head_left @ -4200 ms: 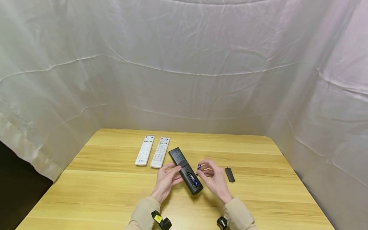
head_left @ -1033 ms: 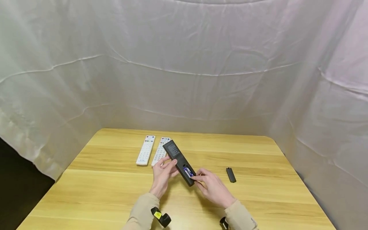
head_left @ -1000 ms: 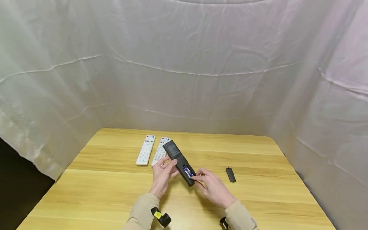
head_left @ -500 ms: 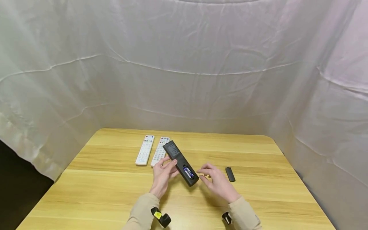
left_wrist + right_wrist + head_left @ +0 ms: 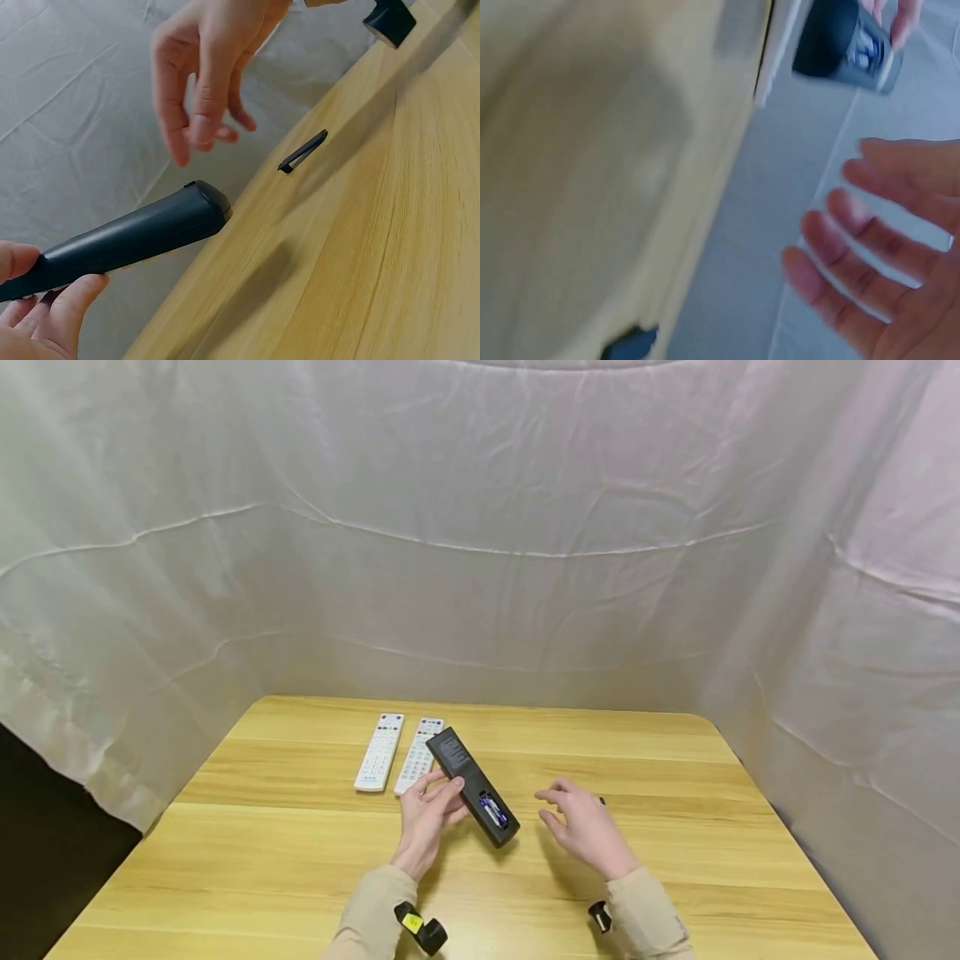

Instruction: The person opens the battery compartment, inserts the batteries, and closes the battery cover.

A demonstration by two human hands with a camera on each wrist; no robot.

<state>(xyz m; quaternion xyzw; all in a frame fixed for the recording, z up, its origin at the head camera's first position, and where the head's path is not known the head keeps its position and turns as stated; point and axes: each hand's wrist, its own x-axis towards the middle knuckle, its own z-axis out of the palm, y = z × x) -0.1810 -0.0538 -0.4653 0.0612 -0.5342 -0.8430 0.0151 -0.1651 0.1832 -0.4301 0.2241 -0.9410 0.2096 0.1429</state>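
My left hand (image 5: 423,822) grips a black remote control (image 5: 457,768) about its middle, thumb on the back face, held tilted above the table. The remote's back faces up, and blue-and-white batteries (image 5: 492,811) lie in its uncovered compartment. To the right of the remote is my right hand (image 5: 588,831), fingers loosely bent and holding nothing, as the right wrist view also shows. A black battery cover (image 5: 303,151) lies on the table near that hand; in the head view the hand hides all but a small tip of it.
Two white remote controls (image 5: 380,752) lie side by side, buttons up, on the wooden table (image 5: 300,843) at the left; the black remote and left hand overlap the nearer one in the head view. Pale curtains (image 5: 480,610) hang behind the table and along its sides.
The right hand earlier held a battery beside the compartment, then pressed at it; two batteries now lie inside. It has since withdrawn rightward over the cover. The left hand keeps its grip.
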